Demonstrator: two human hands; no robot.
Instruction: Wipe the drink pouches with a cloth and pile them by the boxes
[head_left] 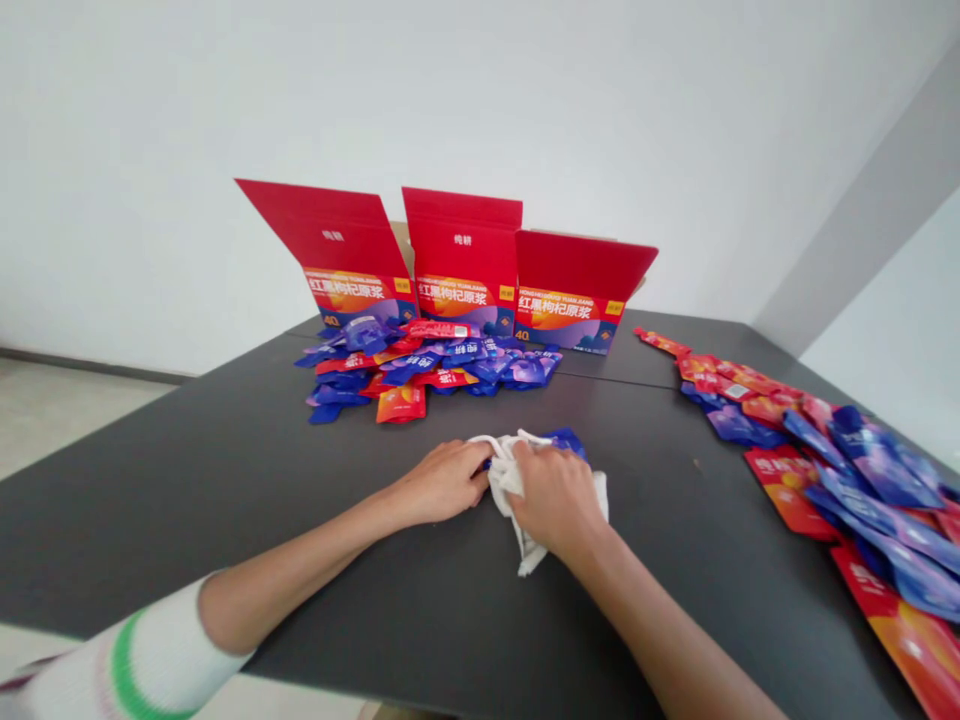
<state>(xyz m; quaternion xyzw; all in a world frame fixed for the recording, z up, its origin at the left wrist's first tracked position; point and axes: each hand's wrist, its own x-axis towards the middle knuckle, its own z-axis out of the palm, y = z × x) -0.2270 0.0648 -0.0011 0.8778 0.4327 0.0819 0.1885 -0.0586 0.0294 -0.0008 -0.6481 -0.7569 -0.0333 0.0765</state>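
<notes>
Near the middle of the dark table, my right hand (559, 495) is closed on a crumpled white cloth (529, 550) and presses it against a blue pouch (568, 440). Most of that pouch is hidden under the cloth and the hand; only its blue far corner and a sliver by my left fingers show. To the left, my left hand (450, 478) has its fingers curled at the pouch's left edge, touching the cloth, and appears to pinch the pouch there.
Beyond my hands lies a pile of red and blue pouches (420, 365). Behind it stand three red cartons (360, 295) with raised lids, near the white wall. Another long heap of pouches (874, 490) runs along the right side of the dark table (225, 470).
</notes>
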